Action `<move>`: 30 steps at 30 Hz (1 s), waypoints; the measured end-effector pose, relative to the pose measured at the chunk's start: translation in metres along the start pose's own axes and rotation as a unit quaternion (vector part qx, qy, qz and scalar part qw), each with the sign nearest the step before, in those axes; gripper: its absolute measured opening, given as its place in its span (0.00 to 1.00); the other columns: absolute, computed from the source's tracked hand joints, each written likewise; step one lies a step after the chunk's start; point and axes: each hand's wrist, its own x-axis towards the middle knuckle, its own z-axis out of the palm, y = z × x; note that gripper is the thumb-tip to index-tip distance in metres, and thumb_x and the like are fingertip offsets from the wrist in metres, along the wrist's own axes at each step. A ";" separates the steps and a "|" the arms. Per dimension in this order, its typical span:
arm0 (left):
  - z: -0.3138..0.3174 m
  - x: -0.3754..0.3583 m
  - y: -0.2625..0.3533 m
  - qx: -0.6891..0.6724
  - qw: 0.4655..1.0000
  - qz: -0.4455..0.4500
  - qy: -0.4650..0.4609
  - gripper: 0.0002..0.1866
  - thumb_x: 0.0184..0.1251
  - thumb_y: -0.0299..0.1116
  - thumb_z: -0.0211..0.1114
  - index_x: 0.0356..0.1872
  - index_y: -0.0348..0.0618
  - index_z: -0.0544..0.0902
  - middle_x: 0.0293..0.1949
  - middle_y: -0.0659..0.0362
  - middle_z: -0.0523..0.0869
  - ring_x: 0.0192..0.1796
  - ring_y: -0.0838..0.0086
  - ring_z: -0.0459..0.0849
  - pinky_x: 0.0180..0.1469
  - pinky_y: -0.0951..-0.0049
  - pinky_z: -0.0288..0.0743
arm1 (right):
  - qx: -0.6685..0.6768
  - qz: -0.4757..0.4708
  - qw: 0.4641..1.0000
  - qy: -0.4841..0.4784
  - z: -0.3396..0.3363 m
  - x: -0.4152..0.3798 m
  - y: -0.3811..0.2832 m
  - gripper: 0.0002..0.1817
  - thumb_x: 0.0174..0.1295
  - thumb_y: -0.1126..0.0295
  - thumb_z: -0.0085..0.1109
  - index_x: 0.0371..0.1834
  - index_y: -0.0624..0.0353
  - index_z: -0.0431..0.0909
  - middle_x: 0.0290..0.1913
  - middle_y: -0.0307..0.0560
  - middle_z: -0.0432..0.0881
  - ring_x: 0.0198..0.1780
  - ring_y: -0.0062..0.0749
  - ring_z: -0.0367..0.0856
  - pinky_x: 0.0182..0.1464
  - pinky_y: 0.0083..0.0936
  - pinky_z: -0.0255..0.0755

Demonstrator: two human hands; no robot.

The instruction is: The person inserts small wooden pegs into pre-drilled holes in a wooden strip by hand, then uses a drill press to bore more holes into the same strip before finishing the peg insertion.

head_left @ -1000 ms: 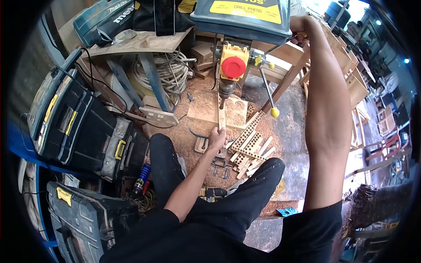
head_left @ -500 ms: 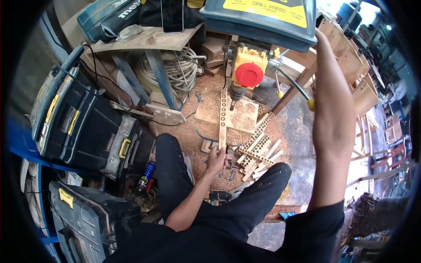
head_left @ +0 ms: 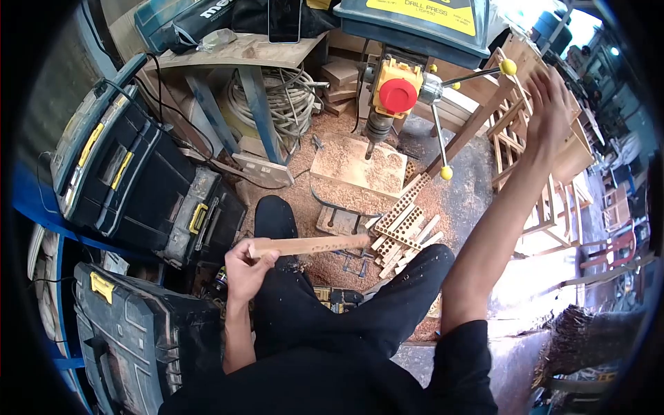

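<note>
Black plastic toolbox with yellow latch: contents hidden. Left hand grips a flat pale wooden strip; raised right hand has its fingers extended.

"Start with the floor."

"Looks grey, littered with sawdust, glaring white toward the right."

"And leftward?"

"Grows dim: blue shelving near a grey wall (too dark to read at the very edge), plus a wooden-topped stand on blue-grey legs."

"And rightward?"

"Shows wooden furniture, then a red chair; brightens at the far corner with a lamp and a pale opening."
</note>
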 end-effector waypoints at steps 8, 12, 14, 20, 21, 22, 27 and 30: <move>0.067 0.097 -0.008 -0.119 0.991 -0.025 -0.062 0.09 0.65 0.31 0.67 0.37 0.34 0.83 0.30 0.65 0.83 0.28 0.88 0.77 0.30 0.86 0.69 | -0.143 0.257 0.840 -0.455 -0.035 -0.380 0.051 0.33 0.66 0.51 0.55 0.65 0.65 0.63 0.54 0.52 0.77 0.55 0.40 0.78 0.60 0.33 0.69; 0.114 0.120 -0.042 -0.071 0.991 -0.081 -0.079 0.13 0.68 0.38 0.64 0.43 0.38 0.81 0.31 0.62 0.84 0.32 0.83 0.81 0.32 0.82 0.75 | 0.076 0.546 0.782 -0.290 -0.036 -0.445 0.057 0.19 0.72 0.58 0.48 0.54 0.62 0.69 0.30 0.44 0.80 0.26 0.25 0.81 0.26 0.17 0.73; 0.124 0.099 -0.061 -0.058 0.977 -0.134 -0.158 0.18 0.71 0.44 0.58 0.52 0.41 0.77 0.40 0.59 0.83 0.38 0.79 0.82 0.38 0.77 0.80 | 0.069 0.527 0.820 -0.214 -0.030 -0.457 0.066 0.15 0.73 0.58 0.44 0.45 0.60 0.70 0.22 0.39 0.75 0.16 0.21 0.73 0.17 0.15 0.65; 0.144 0.027 -0.130 -0.068 0.950 -0.217 -0.214 0.18 0.72 0.42 0.57 0.53 0.38 0.75 0.39 0.60 0.83 0.40 0.80 0.81 0.39 0.78 0.77 | -0.009 0.593 0.793 -0.139 -0.037 -0.423 0.118 0.24 0.75 0.53 0.37 0.52 0.65 0.72 0.27 0.44 0.79 0.25 0.31 0.79 0.34 0.26 0.77; 0.147 0.030 -0.133 -0.066 0.947 -0.229 -0.215 0.17 0.72 0.42 0.57 0.52 0.39 0.74 0.38 0.60 0.83 0.39 0.79 0.82 0.39 0.77 0.78 | -0.034 0.605 0.770 -0.201 -0.037 -0.404 0.103 0.26 0.74 0.52 0.37 0.52 0.66 0.74 0.28 0.46 0.80 0.27 0.32 0.79 0.37 0.28 0.77; 0.150 0.041 -0.131 -0.062 0.945 -0.236 -0.217 0.17 0.73 0.42 0.57 0.50 0.39 0.73 0.37 0.59 0.83 0.38 0.78 0.82 0.39 0.76 0.78 | -0.056 0.610 0.746 -0.263 -0.042 -0.380 0.088 0.28 0.74 0.51 0.37 0.51 0.67 0.76 0.29 0.48 0.81 0.29 0.33 0.80 0.40 0.30 0.77; 0.162 0.073 -0.119 -0.093 0.919 -0.315 -0.218 0.17 0.74 0.49 0.51 0.45 0.45 0.69 0.26 0.61 0.78 0.18 0.78 0.76 0.17 0.76 0.72 | -0.251 0.261 0.930 -0.068 -0.076 -0.262 0.100 0.19 0.70 0.57 0.51 0.38 0.65 0.81 0.29 0.42 0.82 0.31 0.22 0.76 0.37 0.21 0.71; 0.162 0.086 -0.131 -0.166 0.891 -0.353 -0.230 0.18 0.74 0.52 0.48 0.41 0.45 0.69 0.23 0.62 0.76 0.16 0.79 0.73 0.15 0.76 0.70 | -0.238 0.106 0.964 0.054 -0.062 -0.137 0.129 0.17 0.70 0.62 0.48 0.39 0.66 0.80 0.30 0.44 0.82 0.31 0.23 0.79 0.36 0.21 0.73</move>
